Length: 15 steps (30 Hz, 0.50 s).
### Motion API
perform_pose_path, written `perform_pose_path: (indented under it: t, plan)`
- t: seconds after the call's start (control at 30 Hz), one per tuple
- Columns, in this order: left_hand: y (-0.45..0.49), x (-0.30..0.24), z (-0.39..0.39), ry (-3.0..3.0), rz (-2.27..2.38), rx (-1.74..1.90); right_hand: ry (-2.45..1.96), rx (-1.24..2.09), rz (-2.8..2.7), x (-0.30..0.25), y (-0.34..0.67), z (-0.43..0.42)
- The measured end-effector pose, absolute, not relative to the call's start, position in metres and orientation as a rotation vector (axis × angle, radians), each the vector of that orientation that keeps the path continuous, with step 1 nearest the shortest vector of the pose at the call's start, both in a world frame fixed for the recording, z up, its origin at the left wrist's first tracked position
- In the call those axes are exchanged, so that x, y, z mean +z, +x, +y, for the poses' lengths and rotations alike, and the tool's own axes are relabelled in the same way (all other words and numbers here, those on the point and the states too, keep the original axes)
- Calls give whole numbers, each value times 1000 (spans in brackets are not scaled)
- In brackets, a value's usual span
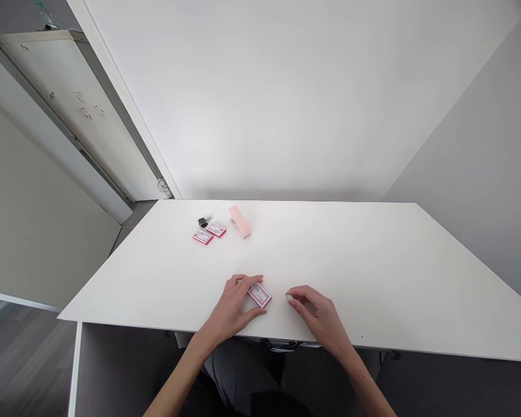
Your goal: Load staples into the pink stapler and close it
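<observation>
My left hand [237, 304] rests on the white table [373, 272] near its front edge, fingers and thumb closed around a small pink-and-white staple box [260, 296]. A little to the right, my right hand [316, 313] pinches something tiny and pale at its fingertips [289, 297], too small to name. Farther back on the left lie two more pink staple boxes [209, 233], a pink stapler [239, 222] and a small dark key-like object [204, 222].
A white wall rises behind the table. A door and frame [69, 116] stand at the left, with grey floor beneath. The table's front edge runs just under my wrists, and my lap shows below it.
</observation>
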<state>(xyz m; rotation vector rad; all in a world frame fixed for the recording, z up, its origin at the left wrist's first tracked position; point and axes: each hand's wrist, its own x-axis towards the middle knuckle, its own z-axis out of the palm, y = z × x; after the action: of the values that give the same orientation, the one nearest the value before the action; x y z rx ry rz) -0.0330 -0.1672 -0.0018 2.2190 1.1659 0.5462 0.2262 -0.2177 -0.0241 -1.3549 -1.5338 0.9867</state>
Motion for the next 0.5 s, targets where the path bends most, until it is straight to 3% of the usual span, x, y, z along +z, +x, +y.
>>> perform_pose_path:
  t: [0.5]
  plan:
    - [-14, -11, -178, 2169, 1212, 686, -1229, 1185, -1494, -14, 231, -219]
